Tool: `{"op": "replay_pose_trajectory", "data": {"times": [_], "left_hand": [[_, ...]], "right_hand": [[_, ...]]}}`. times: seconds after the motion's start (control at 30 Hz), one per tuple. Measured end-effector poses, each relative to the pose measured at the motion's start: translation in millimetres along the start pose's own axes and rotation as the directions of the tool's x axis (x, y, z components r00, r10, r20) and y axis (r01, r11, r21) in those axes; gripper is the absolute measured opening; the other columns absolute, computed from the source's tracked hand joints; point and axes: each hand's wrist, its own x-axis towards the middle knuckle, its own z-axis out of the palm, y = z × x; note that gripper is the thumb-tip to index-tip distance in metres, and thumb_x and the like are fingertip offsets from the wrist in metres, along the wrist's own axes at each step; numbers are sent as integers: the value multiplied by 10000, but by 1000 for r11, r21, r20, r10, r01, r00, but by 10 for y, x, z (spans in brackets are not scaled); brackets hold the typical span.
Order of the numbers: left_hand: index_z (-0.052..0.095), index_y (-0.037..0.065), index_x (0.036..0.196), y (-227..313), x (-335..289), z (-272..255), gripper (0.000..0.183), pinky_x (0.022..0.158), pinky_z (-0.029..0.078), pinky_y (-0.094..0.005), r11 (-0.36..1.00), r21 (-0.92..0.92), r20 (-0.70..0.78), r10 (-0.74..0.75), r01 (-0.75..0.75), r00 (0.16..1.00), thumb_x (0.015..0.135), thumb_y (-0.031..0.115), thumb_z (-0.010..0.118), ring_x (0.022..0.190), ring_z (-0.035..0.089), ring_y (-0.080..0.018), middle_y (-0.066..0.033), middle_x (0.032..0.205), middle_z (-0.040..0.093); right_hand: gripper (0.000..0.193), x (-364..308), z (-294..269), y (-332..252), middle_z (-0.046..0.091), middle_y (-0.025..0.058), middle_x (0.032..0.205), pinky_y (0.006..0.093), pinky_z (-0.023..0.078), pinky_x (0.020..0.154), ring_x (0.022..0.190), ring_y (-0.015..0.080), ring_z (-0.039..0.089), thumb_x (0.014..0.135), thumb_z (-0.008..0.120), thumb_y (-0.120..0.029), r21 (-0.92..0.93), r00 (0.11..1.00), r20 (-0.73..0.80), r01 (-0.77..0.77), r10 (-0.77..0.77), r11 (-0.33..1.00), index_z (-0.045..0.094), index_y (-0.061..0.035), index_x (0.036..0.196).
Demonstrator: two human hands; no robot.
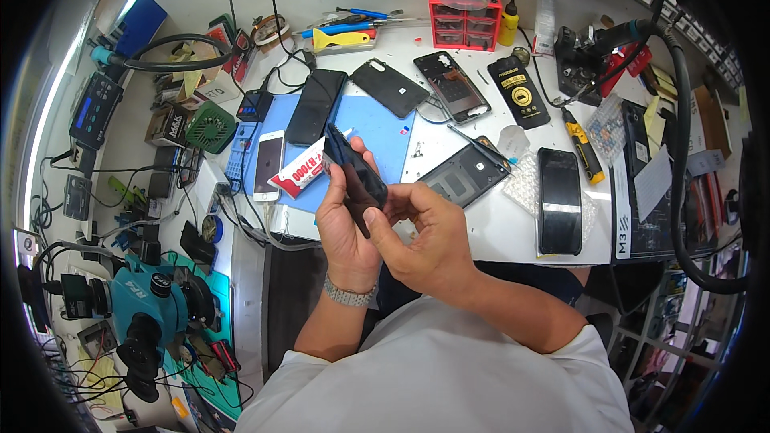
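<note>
Above the bench's near edge, a glossy black smartphone (358, 178) is tilted between my two hands. My left hand (346, 224) is closed around its sides, a metal-band watch on that wrist. Thumb and fingers of my right hand (429, 232) grip the phone's lower right edge; some fingertips are hidden. A white and red glue tube (300, 170) lies just left of the phone, over the blue mat (385, 124). Behind it are a white phone (269, 162) and a dark phone (317, 106). Right of my hands lies an opened phone body (461, 174) with tweezers across it.
Farther back lie a black back cover (390, 88), a phone frame (451, 84) and a packaged phone part (520, 92). A red drawer box (464, 22) stands behind them. On the right are another black phone (559, 202) and a yellow cutter (583, 146). A teal microscope (148, 300) stands left.
</note>
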Motion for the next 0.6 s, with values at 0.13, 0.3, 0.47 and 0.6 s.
{"op": "replay_pose_trajectory", "data": {"times": [0.13,0.3,0.47,0.6], "left_hand": [[491,75,1574,-35,-32,27,422,1124,610,-398,970,201,67,124,-136,990,1195,254,534,1320,695,-249,-148,1440,688],[481,43,1568,-75,-104,288,462,1181,571,-537,630,556,323,438,-543,839,1190,303,536,1384,661,-324,-162,1433,666],[541,11,1477,6,-94,328,349,1046,655,-509,552,617,356,440,-561,824,1175,183,575,1214,760,-356,-217,1379,694],[503,31,1495,-31,-124,378,354,1013,664,-500,594,597,344,419,-540,840,1175,169,569,1187,770,-353,-229,1381,691]], "right_hand": [[269,-26,4,124,787,141,1006,319,610,862,919,178,770,984,793,-86,97,995,-34,-94,98,991,706,76,1181],[229,-117,-192,261,761,110,1166,254,574,901,1005,111,718,1075,719,-41,448,949,92,-311,302,838,663,67,1268],[294,-224,-302,515,742,120,1249,232,551,927,1067,105,703,1074,745,-53,573,946,186,-325,267,752,630,57,1321],[339,-235,-323,516,738,138,1292,248,542,969,1104,121,707,1067,763,-69,571,939,220,-344,265,746,610,54,1343]]}}
